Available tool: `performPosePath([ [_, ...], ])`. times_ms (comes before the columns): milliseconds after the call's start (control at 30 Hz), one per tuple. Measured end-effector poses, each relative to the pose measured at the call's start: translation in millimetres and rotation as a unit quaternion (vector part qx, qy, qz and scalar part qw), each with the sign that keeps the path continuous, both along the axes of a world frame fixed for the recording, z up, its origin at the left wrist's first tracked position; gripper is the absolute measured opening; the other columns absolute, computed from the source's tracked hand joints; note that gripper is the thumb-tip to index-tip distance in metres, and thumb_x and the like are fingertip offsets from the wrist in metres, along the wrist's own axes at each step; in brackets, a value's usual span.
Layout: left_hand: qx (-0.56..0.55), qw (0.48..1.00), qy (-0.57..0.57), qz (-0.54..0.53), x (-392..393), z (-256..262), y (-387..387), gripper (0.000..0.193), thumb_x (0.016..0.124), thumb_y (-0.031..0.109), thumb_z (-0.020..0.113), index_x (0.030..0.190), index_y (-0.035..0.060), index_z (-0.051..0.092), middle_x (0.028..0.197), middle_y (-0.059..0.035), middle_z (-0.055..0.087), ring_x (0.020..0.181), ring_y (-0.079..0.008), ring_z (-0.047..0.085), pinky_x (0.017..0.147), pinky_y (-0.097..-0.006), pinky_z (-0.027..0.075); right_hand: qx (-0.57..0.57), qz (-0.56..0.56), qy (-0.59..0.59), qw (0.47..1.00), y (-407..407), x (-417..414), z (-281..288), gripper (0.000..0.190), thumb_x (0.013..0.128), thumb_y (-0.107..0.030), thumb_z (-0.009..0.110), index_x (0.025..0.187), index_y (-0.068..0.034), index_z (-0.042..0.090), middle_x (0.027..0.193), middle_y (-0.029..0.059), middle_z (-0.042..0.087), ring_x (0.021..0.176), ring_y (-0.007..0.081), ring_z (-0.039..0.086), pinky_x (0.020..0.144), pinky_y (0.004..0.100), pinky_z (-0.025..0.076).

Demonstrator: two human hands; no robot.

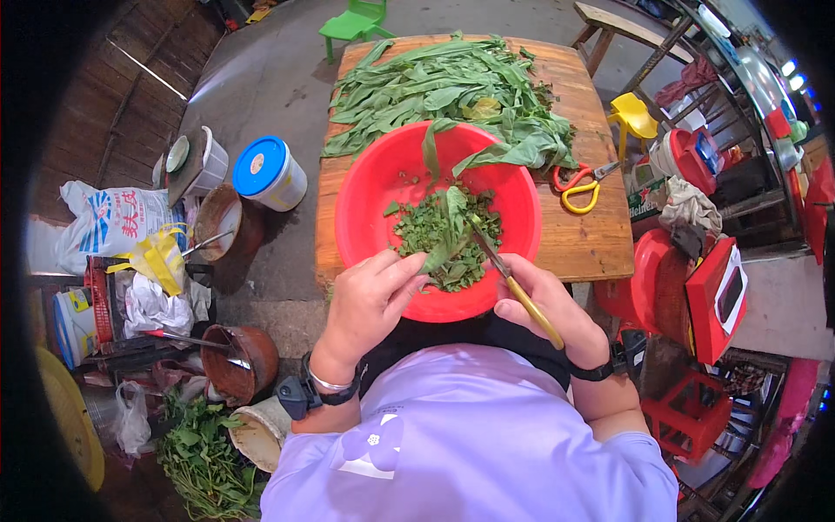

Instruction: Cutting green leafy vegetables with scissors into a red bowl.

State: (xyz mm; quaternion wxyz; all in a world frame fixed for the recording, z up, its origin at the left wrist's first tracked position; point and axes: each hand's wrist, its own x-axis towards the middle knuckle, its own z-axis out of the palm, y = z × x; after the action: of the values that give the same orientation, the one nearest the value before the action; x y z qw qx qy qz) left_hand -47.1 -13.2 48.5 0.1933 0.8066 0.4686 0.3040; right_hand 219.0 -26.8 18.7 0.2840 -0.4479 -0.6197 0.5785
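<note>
In front of me a red plastic basin [365,196] rests at the near edge of a wooden table, with chopped green leaves [417,225] in its bottom. My left hand [378,297], at the basin's near rim, pinches the end of a long green leaf [450,241]. A narrow knife with a yellowish handle [535,313] lies in my right hand [554,303]; its dark blade points into the basin and meets the upper part of the leaf. Uncut leafy stalks [417,85] are heaped behind the basin, some hanging over its far rim.
Scissors [579,188] with red and yellow handles lie on the wooden table [587,241], right of the basin. On the floor at left stand a blue-lidded bucket [269,173] and brown pots [241,365]. More greens [202,457] lie lower left. Red stools [691,411] stand at right.
</note>
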Motion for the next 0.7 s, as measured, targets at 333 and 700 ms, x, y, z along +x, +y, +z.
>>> performPosePath([
  [333, -0.010, 0.999, -0.016, 0.034, -6.3, 0.0, 2.8, 0.020, 0.084, 0.006, 0.070, 0.103, 0.0014, 0.068, 0.069, -0.0117, 0.050, 0.059, -0.0252, 0.053, 0.055, -0.0345, 0.043, -0.002, -0.060, -0.023, 0.998, -2.5, -4.0, -11.0, 0.051, 0.080, -0.032, 0.082, 0.118, -0.003, 0.062, 0.070, 0.0001, 0.049, 0.067, 0.0078, 0.045, 0.060, 0.0270, 0.044],
  [700, 0.036, 0.998, -0.011, 0.059, -7.5, -1.2, 5.0, 0.023, 0.082, 0.006, 0.072, 0.104, 0.0027, 0.068, 0.071, -0.0123, 0.053, 0.061, -0.0271, 0.056, 0.056, -0.0359, 0.045, -0.022, 0.028, -0.059, 0.998, -10.9, 9.0, 5.0, 0.074, 0.080, -0.043, 0.079, 0.135, -0.005, 0.047, 0.079, 0.0068, 0.052, 0.075, 0.0169, 0.053, 0.070, 0.0326, 0.047],
])
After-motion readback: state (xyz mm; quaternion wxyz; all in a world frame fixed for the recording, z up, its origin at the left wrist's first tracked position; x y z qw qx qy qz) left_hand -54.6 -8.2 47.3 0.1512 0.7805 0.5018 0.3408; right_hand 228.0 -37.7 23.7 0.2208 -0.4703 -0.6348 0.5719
